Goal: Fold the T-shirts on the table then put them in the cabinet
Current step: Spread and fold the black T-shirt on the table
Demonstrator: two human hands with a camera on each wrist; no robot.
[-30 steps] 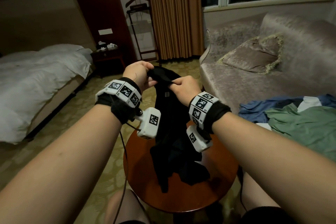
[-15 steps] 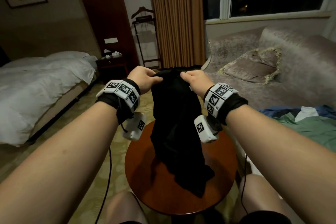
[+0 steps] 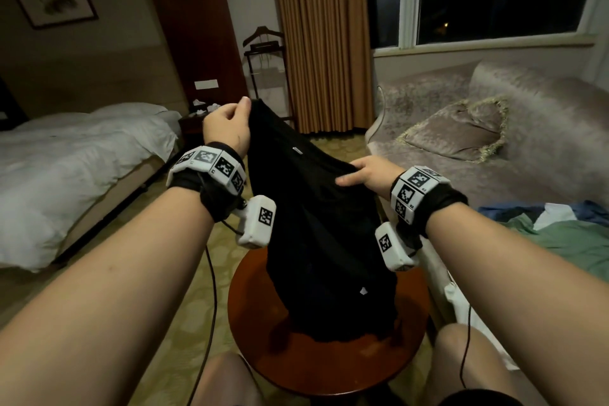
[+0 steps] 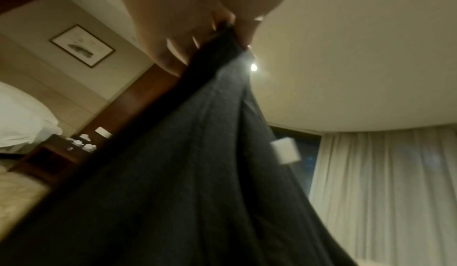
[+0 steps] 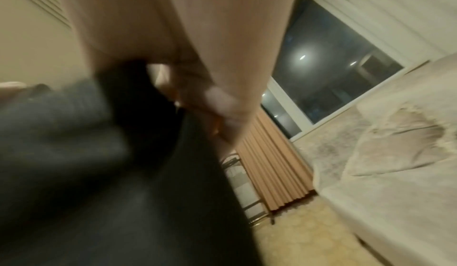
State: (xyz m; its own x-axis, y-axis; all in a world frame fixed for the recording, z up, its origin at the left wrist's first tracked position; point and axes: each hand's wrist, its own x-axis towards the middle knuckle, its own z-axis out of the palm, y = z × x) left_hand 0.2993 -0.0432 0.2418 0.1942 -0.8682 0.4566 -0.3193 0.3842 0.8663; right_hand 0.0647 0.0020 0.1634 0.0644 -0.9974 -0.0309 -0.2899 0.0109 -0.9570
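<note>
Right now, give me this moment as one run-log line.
step: spreading shirt | left hand: grips black T-shirt edge, raised | right hand: grips opposite edge, lower | hem: on round table | folded: not yet

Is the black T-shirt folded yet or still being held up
Not folded. The left hand and right hand hold the black T-shirt up by its top edge; it hangs loose, its bottom bunched on the round table.

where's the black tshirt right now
In the head view the black T-shirt hangs at centre between the left hand and right hand, which hold its top edge; its lower end rests on the round wooden table.
</note>
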